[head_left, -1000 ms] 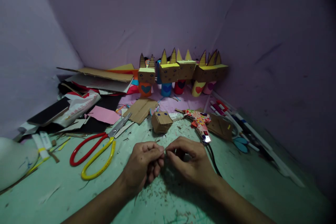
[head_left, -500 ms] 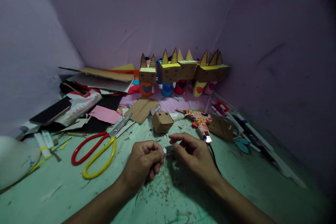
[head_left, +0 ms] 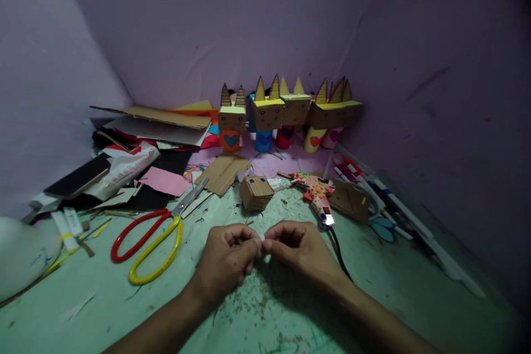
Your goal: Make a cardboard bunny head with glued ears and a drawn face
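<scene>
Between the fingertips of both hands sits a tiny white piece (head_left: 261,237), too small to name more exactly. My left hand (head_left: 232,251) pinches it from the left, fingers curled. Thumb and fingers of my right hand (head_left: 299,246) close on its right side. Just beyond the hands a small cardboard box (head_left: 256,194) with two dark blue patches on top rests on the green tabletop. Behind my right hand lies a flower-patterned glue gun (head_left: 319,196) with a black cord. Large scissors (head_left: 176,221) with one red and one yellow handle lie open left of my left hand.
Several cardboard figures with pointed ears and heart-marked bodies, one an orange body (head_left: 230,141), stand along the back wall. Stacked card and paper (head_left: 157,116) fill the back left. Pens (head_left: 352,168) lie along the right wall. A white rounded object (head_left: 25,257) is at the left edge.
My right hand has moved left, and its parted thumb and fingers have closed at the small white piece in my left fingertips. The box, scissors and glue gun stay put.
</scene>
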`<state>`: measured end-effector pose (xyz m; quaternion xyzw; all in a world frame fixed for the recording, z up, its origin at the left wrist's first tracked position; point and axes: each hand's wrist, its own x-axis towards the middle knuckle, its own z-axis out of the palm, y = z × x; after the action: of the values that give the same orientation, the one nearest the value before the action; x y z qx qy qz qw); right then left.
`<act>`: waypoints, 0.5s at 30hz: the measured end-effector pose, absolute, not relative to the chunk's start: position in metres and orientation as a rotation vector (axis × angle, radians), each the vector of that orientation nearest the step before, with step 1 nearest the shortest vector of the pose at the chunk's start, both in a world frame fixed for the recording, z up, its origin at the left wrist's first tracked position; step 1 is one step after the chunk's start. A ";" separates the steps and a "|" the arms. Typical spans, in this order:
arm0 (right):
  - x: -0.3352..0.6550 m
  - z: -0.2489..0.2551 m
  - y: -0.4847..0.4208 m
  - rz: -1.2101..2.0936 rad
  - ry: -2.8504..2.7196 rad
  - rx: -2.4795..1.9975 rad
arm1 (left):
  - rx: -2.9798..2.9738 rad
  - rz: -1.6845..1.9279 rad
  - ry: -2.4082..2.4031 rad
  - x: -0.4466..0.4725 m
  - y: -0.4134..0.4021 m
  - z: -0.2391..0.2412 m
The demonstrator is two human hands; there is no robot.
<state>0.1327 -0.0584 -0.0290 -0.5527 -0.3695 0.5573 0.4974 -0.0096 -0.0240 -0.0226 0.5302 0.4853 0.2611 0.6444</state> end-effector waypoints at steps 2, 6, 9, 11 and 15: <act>0.133 -0.030 -0.059 1.346 -0.887 -1.346 | 1.220 0.591 1.111 -0.010 -0.024 -0.022; 0.134 -0.031 -0.059 1.366 -0.880 -1.331 | 1.246 0.589 1.106 -0.010 -0.024 -0.021; 0.134 -0.031 -0.058 1.350 -0.878 -1.321 | 1.254 0.585 1.107 -0.010 -0.024 -0.021; 0.134 -0.030 -0.058 1.322 -0.885 -1.317 | 1.261 0.588 1.107 -0.009 -0.024 -0.020; 0.132 -0.027 -0.057 1.271 -0.917 -1.344 | 1.290 0.589 1.092 -0.010 -0.024 -0.020</act>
<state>0.1322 -0.0573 -0.0266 -0.5589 -0.3811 0.5285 0.5129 -0.0097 -0.0238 -0.0203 0.5623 0.4762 0.2567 0.6254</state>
